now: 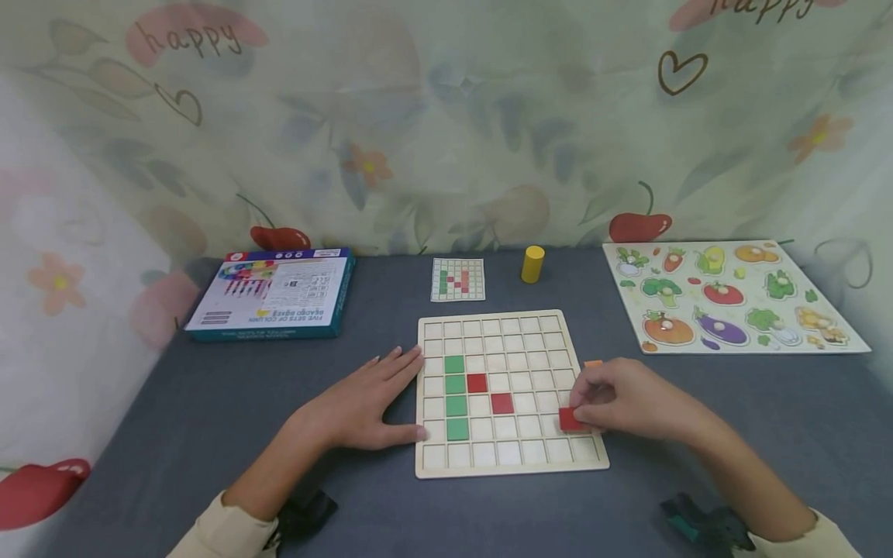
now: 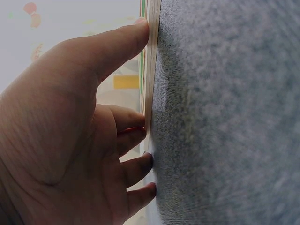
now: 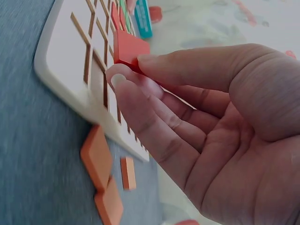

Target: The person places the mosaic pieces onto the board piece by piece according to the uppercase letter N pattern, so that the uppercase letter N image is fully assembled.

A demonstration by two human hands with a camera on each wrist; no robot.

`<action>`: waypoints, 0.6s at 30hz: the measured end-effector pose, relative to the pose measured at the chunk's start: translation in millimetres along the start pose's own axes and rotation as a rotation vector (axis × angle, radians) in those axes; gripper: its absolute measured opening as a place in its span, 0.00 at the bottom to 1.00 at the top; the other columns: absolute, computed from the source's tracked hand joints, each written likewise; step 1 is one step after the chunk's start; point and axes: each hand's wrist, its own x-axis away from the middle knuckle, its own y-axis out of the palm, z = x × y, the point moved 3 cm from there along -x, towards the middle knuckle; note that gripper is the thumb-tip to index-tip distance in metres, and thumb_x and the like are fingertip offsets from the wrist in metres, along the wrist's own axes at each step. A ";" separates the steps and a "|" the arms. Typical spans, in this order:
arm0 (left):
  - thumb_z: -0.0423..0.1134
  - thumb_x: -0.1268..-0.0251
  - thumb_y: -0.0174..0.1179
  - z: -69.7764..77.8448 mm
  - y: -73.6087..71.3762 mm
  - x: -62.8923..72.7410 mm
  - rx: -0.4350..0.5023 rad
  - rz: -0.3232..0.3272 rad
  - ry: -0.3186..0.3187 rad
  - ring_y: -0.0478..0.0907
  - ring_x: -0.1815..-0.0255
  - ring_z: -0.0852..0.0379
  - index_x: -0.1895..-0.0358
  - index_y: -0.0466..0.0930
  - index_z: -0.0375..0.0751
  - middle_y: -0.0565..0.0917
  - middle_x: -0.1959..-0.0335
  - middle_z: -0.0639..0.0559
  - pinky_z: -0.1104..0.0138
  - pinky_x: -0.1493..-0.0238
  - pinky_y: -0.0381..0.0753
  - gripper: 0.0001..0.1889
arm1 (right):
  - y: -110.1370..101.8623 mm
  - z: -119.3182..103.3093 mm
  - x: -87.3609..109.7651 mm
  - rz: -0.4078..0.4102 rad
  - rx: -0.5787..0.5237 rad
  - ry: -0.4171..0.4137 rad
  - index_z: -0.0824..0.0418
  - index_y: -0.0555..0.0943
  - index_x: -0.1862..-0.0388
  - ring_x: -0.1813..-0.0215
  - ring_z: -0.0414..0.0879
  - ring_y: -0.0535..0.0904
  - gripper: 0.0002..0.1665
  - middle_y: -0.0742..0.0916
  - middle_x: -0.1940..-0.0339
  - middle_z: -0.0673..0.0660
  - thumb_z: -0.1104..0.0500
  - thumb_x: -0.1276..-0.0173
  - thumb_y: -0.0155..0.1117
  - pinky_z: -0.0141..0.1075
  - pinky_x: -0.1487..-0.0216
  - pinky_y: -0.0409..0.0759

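Observation:
A wooden grid board [image 1: 512, 470] lies flat on the dark table. My left hand [image 1: 363, 407] rests at its left side, fingers spread, with the thumb tip [image 2: 141, 29] against the board's edge in the left wrist view. Above the lower right squares, my right hand [image 1: 631, 403] pinches a red square tile [image 3: 133, 49] between thumb and fingers. A column of several green tiles [image 1: 456, 384] fills squares in the second column. Two more red tiles, one [image 1: 477, 383] higher and one [image 1: 502, 403] lower, sit diagonally to their right.
Orange tiles [image 3: 97, 159] lie on the table beside the board's right edge, mostly behind my right hand in the head view. Behind the board are a small pattern card [image 1: 457, 294] and a yellow cylinder [image 1: 532, 265]. A flat box [image 1: 272, 310] stands left, a vegetable picture board [image 1: 687, 271] right.

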 end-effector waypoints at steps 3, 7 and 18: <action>0.74 0.38 0.54 -0.2 0.3 -0.3 -0.003 0.000 0.000 0.41 0.19 0.47 0.18 0.47 0.45 0.48 0.18 0.52 0.48 0.24 0.46 0.54 | 3.7 -6.4 -6.0 0.018 0.040 -0.024 0.56 0.85 0.67 0.71 0.42 0.78 0.05 0.84 0.73 0.46 0.62 0.39 0.75 0.34 0.70 0.78; 0.74 0.38 0.55 -0.4 0.6 -0.3 -0.002 0.000 0.002 0.42 0.19 0.47 0.18 0.47 0.45 0.48 0.18 0.52 0.48 0.24 0.46 0.54 | 10.7 -12.4 -14.3 0.024 0.071 -0.029 0.56 0.85 0.68 0.70 0.42 0.77 0.04 0.83 0.74 0.45 0.63 0.39 0.74 0.34 0.69 0.77; 0.74 0.38 0.55 -0.9 0.8 0.0 0.000 0.006 0.010 0.42 0.19 0.47 0.18 0.47 0.45 0.48 0.18 0.52 0.48 0.24 0.46 0.54 | 31.9 -20.9 -24.8 0.064 0.099 -0.044 0.53 0.84 0.73 0.71 0.41 0.75 0.08 0.81 0.78 0.43 0.65 0.41 0.72 0.34 0.70 0.75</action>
